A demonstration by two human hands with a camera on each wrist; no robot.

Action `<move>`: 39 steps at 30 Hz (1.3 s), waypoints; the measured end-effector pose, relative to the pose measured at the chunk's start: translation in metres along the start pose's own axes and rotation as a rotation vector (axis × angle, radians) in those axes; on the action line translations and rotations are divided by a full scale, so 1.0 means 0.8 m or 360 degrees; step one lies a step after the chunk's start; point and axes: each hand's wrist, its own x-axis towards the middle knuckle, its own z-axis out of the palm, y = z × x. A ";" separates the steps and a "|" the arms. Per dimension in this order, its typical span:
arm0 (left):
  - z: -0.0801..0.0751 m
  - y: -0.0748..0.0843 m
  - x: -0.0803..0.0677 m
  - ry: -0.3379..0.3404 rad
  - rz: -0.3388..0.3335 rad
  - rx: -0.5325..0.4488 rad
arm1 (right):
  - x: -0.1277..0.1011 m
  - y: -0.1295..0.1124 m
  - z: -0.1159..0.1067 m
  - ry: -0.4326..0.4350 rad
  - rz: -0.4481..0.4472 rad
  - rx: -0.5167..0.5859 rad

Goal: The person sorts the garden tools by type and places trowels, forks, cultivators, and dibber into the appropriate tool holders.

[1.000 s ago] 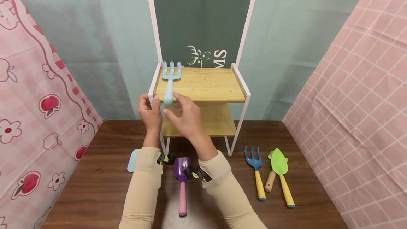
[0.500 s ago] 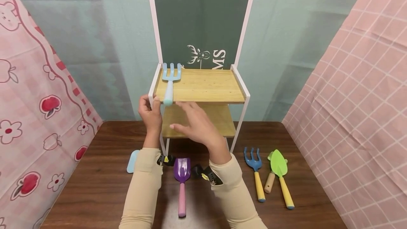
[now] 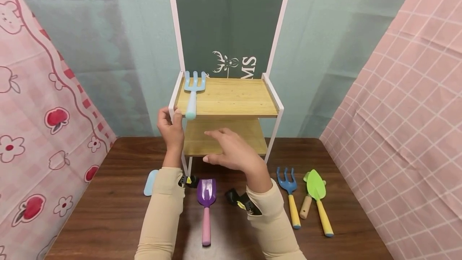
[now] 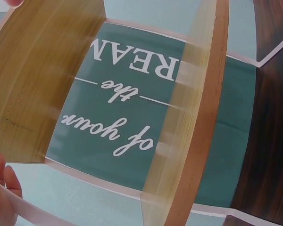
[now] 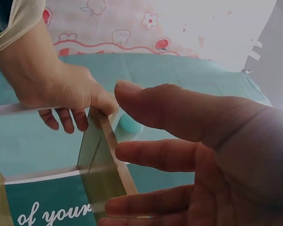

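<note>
Light-blue plastic hand fork [image 3: 193, 91] lies at top shelf's [image 3: 234, 95] front-left corner; left hand [image 3: 170, 127] fingers clamped on white frame post [image 3: 175, 95] beside handle; right hand [image 3: 234, 153] fingers apart, below shelf edge.

A light-blue toy garden fork [image 3: 191, 93] lies flat on the rack's top shelf [image 3: 234, 96], handle end overhanging its front.

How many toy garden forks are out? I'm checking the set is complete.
2: a light blue fork lies on the top shelf, and a dark blue fork lies on the table. Others may be hidden behind the arms.
</note>
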 end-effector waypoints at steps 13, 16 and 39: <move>0.000 0.002 0.000 -0.0031 0.0004 -0.0014 | -0.029 0.030 0.009 -0.0046 0.0150 0.0090; 0.000 0.001 0.000 -0.0036 -0.0003 -0.0017 | -0.035 0.036 0.012 -0.0048 0.0173 0.0073; 0.000 -0.001 -0.001 -0.0009 -0.0008 0.0121 | -0.076 0.092 0.049 -0.0084 0.0438 0.0139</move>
